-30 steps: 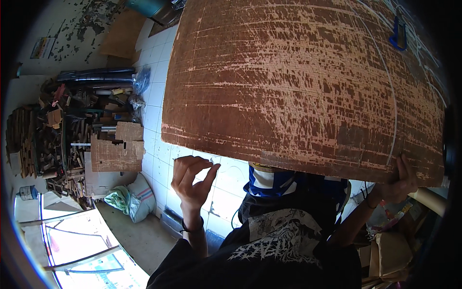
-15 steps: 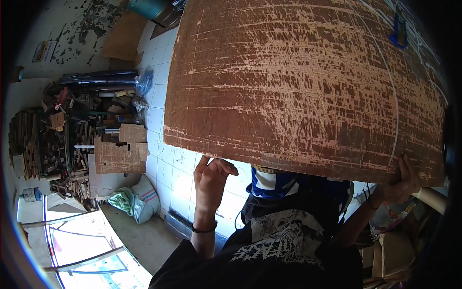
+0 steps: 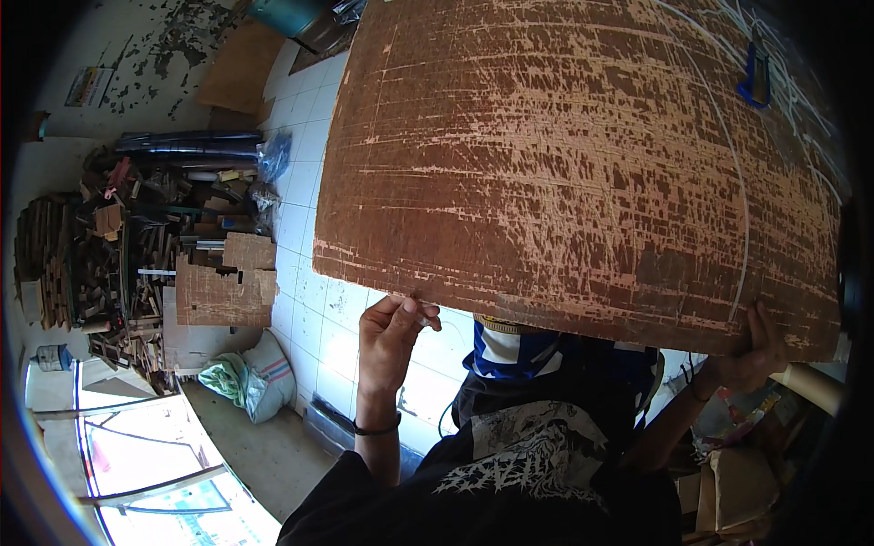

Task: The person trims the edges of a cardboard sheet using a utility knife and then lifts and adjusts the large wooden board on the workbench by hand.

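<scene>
A large worn brown board (image 3: 437, 209), scratched through to paler wood, stretches out in front of me. Just off its near edge, my left hand (image 3: 390, 341) is raised with its fingers drawn together. A tiny pale thing shows at those fingertips, too small to name. Farther right, my right hand (image 3: 748, 362) rests at the same edge, fingers stretched onto the surface. Close by those fingers ends a thin white strand (image 3: 745, 218) that runs down the board. A blue-handled tool (image 3: 755, 80) lies at the far right beside a tangle of white strands (image 3: 797, 109).
Scrap wood (image 3: 109, 255) is piled along the left wall, with a white sack (image 3: 271, 378) near it on the tiled floor (image 3: 314, 300). At lower right are a cardboard tube (image 3: 810, 387) and brown packages (image 3: 742, 487). A teal container (image 3: 287, 14) stands at the top.
My left hand has turned slightly and shifted a little left, its fingers closer together with a pale bit now showing. My right hand has moved slightly left and down along the edge.
</scene>
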`<state>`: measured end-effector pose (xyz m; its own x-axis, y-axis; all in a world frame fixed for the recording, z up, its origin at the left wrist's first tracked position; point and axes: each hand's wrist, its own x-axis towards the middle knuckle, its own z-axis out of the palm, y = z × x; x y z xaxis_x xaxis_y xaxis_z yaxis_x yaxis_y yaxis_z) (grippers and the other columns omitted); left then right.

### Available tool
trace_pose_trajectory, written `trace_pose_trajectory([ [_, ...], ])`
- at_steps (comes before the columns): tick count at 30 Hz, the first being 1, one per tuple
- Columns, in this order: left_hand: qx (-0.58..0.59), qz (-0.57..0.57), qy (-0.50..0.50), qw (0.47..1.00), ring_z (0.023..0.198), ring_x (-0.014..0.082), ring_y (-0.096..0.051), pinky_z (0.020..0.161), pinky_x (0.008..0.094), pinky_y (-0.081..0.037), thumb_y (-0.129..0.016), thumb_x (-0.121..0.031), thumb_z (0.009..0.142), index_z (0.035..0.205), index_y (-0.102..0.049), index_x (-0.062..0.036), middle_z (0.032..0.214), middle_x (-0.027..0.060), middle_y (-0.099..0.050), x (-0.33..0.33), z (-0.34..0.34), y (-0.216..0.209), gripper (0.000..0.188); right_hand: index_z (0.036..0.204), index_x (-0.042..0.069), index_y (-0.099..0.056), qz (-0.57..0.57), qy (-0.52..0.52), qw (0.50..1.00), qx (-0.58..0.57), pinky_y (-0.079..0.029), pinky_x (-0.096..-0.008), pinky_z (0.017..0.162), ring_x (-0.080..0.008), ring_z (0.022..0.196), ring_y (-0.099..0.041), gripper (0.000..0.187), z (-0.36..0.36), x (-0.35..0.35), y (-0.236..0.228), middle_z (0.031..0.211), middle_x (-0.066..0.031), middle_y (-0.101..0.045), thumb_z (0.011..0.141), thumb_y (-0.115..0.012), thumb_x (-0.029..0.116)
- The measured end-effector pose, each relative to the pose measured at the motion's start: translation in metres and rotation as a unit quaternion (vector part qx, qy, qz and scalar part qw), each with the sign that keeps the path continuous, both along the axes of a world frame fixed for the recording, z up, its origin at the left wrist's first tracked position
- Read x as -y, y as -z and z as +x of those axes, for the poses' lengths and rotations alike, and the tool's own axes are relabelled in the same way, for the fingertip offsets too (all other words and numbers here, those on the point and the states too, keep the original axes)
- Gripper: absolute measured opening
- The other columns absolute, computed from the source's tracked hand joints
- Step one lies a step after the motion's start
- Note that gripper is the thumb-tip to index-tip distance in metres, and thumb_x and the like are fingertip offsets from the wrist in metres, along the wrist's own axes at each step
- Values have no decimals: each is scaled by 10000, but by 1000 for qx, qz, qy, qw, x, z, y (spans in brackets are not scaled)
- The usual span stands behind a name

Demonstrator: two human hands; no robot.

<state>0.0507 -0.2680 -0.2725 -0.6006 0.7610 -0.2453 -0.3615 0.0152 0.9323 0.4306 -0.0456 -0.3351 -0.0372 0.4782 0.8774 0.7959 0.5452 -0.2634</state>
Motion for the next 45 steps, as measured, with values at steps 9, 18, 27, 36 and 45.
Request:
trace_pose_trajectory([
  [9, -104, -59, 38, 992, 788, 165, -665, 702, 295, -517, -585, -96, 987, 977, -666, 34, 900, 139, -724, -1, -4, -2, 153, 883, -65, -715, -2, -4, 1000, -28, -548, -320, 891, -216, 1027, -549, 585, -6, 0, 2, 938, -130, -725, 1036, -264, 275],
  [18, -163, -3, 36, 986, 868, 160, -676, 808, 296, -541, -610, -23, 956, 1005, -664, 17, 916, 106, -715, -5, -7, 26, 82, 884, -55, -717, 7, 32, 999, 5, -543, -338, 895, -229, 993, -595, 607, -2, 1, 2, 932, -129, -730, 1041, -235, 280],
  [27, -227, 22, 45, 973, 958, 136, -654, 856, 295, -525, -650, -54, 941, 1124, -672, 36, 1031, 92, -726, -5, -21, 44, 205, 879, -20, -731, -2, 41, 999, 26, -516, -361, 901, -227, 919, -648, 620, -1, 0, -3, 926, -104, -741, 1056, -206, 259],
  [36, -217, 57, 68, 972, 851, 152, -629, 779, 313, -510, -633, -97, 959, 1099, -646, 31, 943, 88, -703, -4, -23, 41, 190, 887, 5, -736, 4, 40, 999, 25, -507, -367, 917, -225, 971, -627, 659, -8, 1, 1, 983, -94, -736, 1084, -176, 292],
  [45, -117, 70, -68, 988, 1072, 197, -593, 980, 396, -439, -548, -422, 993, 1190, -591, 15, 1166, 112, -646, 8, -42, 43, 481, 946, 9, -724, 9, 68, 995, 70, -509, -364, 957, -230, 975, -654, 637, 0, -1, 1, 1003, -93, -734, 1085, -190, 328],
])
